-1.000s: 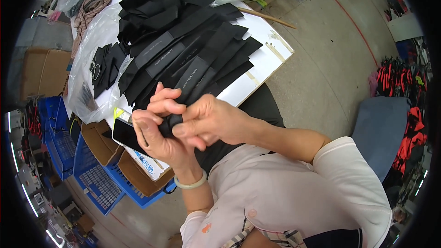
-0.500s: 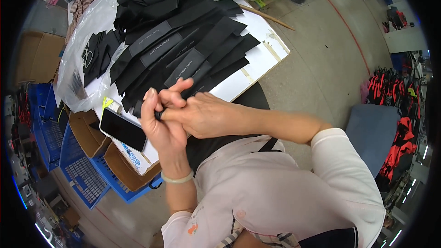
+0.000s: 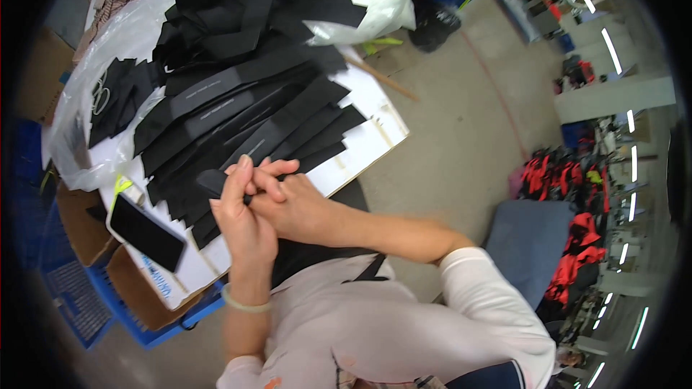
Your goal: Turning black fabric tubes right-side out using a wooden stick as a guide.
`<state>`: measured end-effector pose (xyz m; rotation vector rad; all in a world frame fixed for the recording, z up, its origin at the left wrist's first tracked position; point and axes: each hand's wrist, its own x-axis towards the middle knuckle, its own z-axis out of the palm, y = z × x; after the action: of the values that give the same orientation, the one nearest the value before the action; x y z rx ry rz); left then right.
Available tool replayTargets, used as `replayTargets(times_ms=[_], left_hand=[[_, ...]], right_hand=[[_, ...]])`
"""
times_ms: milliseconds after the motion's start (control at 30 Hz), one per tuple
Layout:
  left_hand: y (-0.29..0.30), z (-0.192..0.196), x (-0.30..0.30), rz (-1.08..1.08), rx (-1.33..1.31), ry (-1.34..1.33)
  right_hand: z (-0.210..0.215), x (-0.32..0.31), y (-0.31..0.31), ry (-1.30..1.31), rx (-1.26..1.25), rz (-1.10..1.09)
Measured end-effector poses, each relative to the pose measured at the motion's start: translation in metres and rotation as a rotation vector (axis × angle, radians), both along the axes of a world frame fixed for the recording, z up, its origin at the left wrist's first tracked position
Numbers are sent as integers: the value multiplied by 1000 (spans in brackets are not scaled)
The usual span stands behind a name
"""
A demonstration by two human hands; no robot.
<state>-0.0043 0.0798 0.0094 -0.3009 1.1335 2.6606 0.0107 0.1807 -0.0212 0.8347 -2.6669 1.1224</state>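
Observation:
My left hand [image 3: 244, 223] and my right hand [image 3: 297, 209] are pressed together over the near edge of a pile of black fabric strips [image 3: 238, 97]. A pale bangle circles my left wrist. Both hands are closed, fingers bent and overlapping. A dark, rounded object [image 3: 210, 182] sticks out beside my left fingers, and a bit of black shows between the two hands; its kind is hidden. Left of the hands, a phone [image 3: 148, 233] with a dark screen lies on the white tabletop [image 3: 371, 145].
Clear plastic sheeting [image 3: 76, 130] and a white bag [image 3: 364, 3] border the pile. Beside the table's near left corner stand cardboard boxes [image 3: 137, 288] and blue crates [image 3: 76, 310]. A wooden stick [image 3: 382, 79] juts past the right edge. A grey-covered stack [image 3: 526, 248] stands farther right.
The whole view has swung, so the table and my hands appear farther left and more of the right side shows. My hands stay pressed together.

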Motion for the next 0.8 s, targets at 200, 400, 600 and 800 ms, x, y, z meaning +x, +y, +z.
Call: replayTargets(times_ms=[200,400,600,800], left_hand=[[-33,11,-32,62,505,-184],[-11,16,-36,-175,675,-332],[-1,14,-57,-195,757,-366],[13,12,-81,-163,738,-401]], right_hand=[[32,-12,34,96,-227,-21],[-48,-55,216,325,654,-907],[-35,35,223,71,352,-849],[10,179,191,-294,-166,-1007]])
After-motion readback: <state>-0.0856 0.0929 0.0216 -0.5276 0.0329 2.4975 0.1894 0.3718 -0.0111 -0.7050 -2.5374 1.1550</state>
